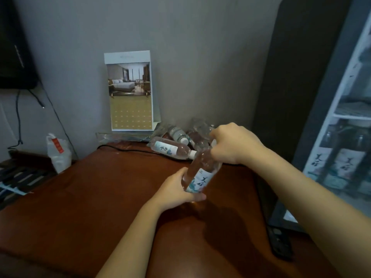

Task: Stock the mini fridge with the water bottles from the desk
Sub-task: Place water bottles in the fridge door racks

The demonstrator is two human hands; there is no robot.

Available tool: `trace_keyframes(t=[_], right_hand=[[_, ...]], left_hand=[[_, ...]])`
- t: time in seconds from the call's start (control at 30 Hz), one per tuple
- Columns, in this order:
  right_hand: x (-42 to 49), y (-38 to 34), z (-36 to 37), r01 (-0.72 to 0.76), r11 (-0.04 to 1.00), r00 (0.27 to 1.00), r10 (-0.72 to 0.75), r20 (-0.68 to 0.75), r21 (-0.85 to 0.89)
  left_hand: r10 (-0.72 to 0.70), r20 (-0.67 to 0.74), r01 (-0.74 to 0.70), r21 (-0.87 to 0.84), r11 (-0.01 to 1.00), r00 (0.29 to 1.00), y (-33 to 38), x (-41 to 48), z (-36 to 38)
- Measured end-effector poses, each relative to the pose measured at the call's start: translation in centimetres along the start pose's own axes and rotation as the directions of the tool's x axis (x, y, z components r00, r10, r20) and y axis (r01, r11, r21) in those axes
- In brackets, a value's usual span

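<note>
Head view: your left hand [176,189] wraps the bottom of a tilted water bottle [200,173] above the desk [90,197], while your right hand [230,143] closes around its neck. More bottles [170,150] lie behind it near the wall; the fridge [341,137] stands open at right.

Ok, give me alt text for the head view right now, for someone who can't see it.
Both hands hold one tilted water bottle above a brown desk: the left hand grips its base and the right hand its top. More bottles lie on their sides at the desk's back edge, beside a standing calendar. The open mini fridge, with bottles on its shelves, stands to the right.
</note>
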State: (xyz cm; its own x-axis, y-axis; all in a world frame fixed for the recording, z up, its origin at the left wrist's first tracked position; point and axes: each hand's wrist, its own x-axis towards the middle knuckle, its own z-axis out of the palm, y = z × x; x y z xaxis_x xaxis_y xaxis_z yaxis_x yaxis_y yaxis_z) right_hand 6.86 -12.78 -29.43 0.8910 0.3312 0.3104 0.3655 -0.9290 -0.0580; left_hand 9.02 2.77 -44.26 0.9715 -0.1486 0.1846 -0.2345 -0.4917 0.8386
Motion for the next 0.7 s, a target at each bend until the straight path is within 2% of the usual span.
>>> trace_keyframes(t=[0.1,0.2,0.33,0.47,0.57,0.7], right_hand=[[-1.7,1.2,-0.2,-0.013,0.995,0.999,0.017,-0.036,0.097],[-3.7,2.2,0.3,-0.057,0.956,0.993,0.083,-0.081,0.287],[-7.0,3.1,1.0,-0.099,0.760,0.992,0.125,0.005,0.642],[-10.8,3.6,2.5,-0.137,0.648,0.989,0.051,0.137,0.749],[-13.7,4.1,3.0,-0.118,0.504,0.993,0.057,0.104,0.855],[-17.5,5.5,2.4,-0.110,0.463,0.986,0.163,0.038,0.879]], left_hand=[[0.027,0.123,-0.014,-0.105,0.994,0.992,0.8,-0.6,1.0],[0.037,0.174,-0.018,-0.113,0.993,0.984,1.5,-1.4,1.8],[0.021,0.167,-0.006,-0.089,0.996,0.986,2.9,-3.4,2.4],[0.019,0.245,0.013,-0.128,0.992,0.969,4.7,-6.3,3.2],[0.068,0.326,-0.032,-0.114,0.993,0.943,6.2,-8.5,4.3],[0.159,0.380,-0.112,-0.143,0.983,0.911,9.1,-10.7,6.4]])
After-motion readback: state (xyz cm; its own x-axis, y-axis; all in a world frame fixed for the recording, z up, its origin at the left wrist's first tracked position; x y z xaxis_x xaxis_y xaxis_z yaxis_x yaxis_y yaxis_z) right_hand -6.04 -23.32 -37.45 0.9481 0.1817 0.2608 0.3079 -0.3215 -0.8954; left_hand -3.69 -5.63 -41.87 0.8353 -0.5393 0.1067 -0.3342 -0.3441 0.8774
